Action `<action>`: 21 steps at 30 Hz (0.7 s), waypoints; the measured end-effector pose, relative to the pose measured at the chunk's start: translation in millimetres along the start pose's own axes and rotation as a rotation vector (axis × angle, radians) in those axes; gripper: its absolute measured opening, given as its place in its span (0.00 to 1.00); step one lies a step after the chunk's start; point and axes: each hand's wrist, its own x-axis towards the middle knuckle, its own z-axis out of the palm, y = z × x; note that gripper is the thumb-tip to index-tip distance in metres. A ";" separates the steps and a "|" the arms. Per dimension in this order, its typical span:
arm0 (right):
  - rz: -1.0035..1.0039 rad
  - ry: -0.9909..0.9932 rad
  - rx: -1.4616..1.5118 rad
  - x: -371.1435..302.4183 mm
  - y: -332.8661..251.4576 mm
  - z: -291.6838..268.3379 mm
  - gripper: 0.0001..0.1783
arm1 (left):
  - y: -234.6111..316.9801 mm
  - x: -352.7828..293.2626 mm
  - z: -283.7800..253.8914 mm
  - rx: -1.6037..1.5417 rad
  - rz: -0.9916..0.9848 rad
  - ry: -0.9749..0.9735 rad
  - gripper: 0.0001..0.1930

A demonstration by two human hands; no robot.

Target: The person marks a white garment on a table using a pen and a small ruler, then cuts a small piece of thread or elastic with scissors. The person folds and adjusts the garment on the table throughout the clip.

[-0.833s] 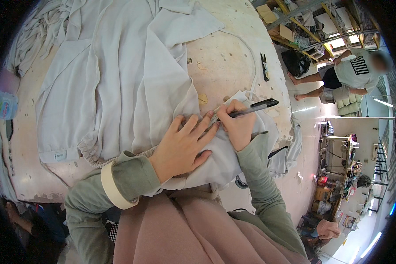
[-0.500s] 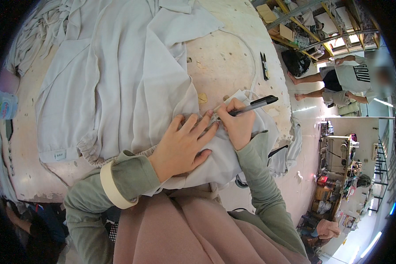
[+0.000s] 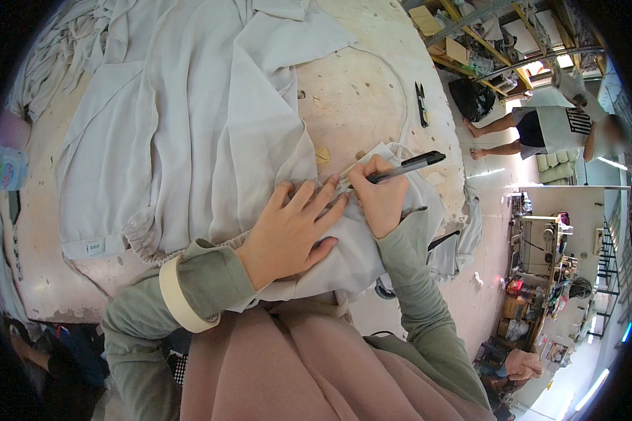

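The black-capped pen with a clear grey barrel (image 3: 409, 167) is gripped in the fingers of the right hand (image 3: 383, 198), its capped end pointing up and to the right. The left hand (image 3: 288, 235) lies spread and palm-down on smooth light grey fabric (image 3: 344, 247), its fingertips close beside the right hand; whether the two touch, I cannot tell. A narrow pale strip (image 3: 345, 181) lies by the fingertips, and the pen's tip is hidden.

More of the fabric spreads in folds to the left, with a gathered edge and a small white label (image 3: 95, 248). A flat cream ring (image 3: 167, 293) encircles the left sleeve. On the scuffed, pale wooden worktop (image 3: 361, 91), slim black snips (image 3: 421, 105) lie near the right edge. Beyond are a pale floor (image 3: 486, 210), a black plastic bag (image 3: 470, 98) and another person in shorts (image 3: 558, 128).
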 end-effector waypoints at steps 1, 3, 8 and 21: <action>0.013 0.001 0.018 -0.4 0.4 0.0 0.17 | 0.1 0.0 0.0 0.005 0.002 -0.002 0.31; 0.038 0.006 0.053 -0.6 1.9 0.1 0.16 | 0.0 0.1 0.0 -0.006 0.005 0.004 0.30; 0.020 0.003 0.038 1.2 4.9 0.5 0.15 | -0.1 0.2 -0.1 -0.003 0.006 0.011 0.30; 0.032 0.016 -0.040 1.4 2.4 -2.2 0.13 | 0.0 0.4 0.1 0.001 0.001 0.001 0.30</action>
